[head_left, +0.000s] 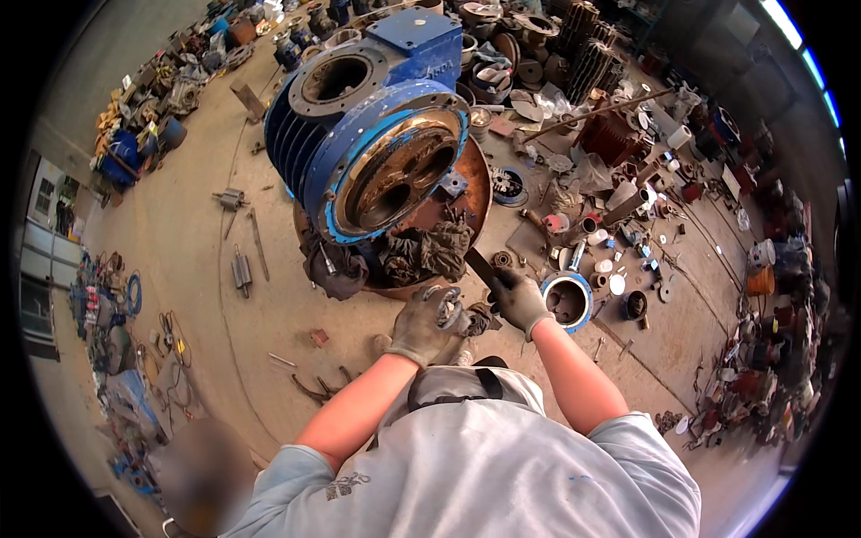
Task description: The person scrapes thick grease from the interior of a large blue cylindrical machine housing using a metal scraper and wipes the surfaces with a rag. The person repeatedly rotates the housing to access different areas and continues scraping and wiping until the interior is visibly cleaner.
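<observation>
Both my hands wear grey work gloves. My left hand (427,328) is closed round a small greyish metal part (449,308), whose exact kind I cannot make out. Gripped in my right hand (521,301) is a flat dark bar-like tool (479,264), pointing up and to the left. A dark rag (482,318) hangs between the hands. Ahead stands a big blue finned machine housing (314,170), its round brownish bore facing me. It rests on a rusty round drum (475,184), with dark crumpled rags (439,251) heaped at the near side.
Right of my right hand lies a blue-rimmed metal ring-shaped housing (567,302). Tools, jars and machine parts crowd the floor beyond it, near a red finned casting (612,133). To the left lie metal shafts (240,272) and a thin rod (258,242). A claw-like puller (316,387) is by my left forearm.
</observation>
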Demonstrator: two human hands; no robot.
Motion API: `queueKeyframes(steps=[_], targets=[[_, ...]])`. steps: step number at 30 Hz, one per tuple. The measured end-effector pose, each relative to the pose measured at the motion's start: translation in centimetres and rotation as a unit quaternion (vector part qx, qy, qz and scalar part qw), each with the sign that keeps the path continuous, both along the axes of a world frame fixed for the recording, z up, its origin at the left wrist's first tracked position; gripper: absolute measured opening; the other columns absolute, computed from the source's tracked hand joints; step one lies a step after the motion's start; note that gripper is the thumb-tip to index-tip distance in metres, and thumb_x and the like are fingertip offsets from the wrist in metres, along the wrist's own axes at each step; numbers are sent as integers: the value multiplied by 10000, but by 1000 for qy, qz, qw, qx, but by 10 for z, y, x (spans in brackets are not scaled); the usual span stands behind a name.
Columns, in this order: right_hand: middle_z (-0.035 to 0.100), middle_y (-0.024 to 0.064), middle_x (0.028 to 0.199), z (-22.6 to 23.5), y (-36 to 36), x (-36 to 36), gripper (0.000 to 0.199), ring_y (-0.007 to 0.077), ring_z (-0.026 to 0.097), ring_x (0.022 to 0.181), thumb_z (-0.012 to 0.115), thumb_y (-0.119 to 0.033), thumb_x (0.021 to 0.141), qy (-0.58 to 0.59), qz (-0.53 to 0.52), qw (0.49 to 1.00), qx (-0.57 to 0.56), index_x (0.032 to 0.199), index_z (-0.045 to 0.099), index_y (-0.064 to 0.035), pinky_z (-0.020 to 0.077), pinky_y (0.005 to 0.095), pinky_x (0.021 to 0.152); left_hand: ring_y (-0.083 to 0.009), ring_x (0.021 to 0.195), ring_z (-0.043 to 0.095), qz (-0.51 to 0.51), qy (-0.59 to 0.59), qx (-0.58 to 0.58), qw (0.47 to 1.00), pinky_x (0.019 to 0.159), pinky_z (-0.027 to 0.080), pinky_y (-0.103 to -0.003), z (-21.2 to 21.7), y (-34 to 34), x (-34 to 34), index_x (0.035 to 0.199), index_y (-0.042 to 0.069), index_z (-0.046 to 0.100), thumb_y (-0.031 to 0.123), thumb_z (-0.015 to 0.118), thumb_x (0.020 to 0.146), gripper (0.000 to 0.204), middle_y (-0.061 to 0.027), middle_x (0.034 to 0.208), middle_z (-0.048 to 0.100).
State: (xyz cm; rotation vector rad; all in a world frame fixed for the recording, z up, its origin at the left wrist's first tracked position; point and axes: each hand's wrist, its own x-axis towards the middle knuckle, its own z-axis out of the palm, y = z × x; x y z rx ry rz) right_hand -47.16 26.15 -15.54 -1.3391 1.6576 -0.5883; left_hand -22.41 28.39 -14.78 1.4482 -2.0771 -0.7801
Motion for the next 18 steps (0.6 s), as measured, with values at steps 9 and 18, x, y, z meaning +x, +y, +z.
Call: queueKeyframes(steps=[9, 18], targets=[[696, 190, 1276, -96, -53, 20, 474, 437, 721, 1071, 641, -81, 952, 316, 161, 893, -276, 1401, 719, -212, 622, 534, 896, -436, 1231, 682, 1, -228, 122, 966, 1051, 604, -517, -57, -30, -32, 1689, 176, 433, 137, 644, 988, 734, -104, 1745, 408], [647, 178, 1231, -87, -43, 8, 625, 418, 668, 1120, 639, -12, 903, 357, 261, 863, -245, 1480, 672, -250, 612, 516, 879, -408, 1200, 709, 54, -291, 148, 944, 1035, 614, -516, -91, -48, -46, 1642, 152, 503, 174, 554, 1062, 583, -105, 1706, 461]])
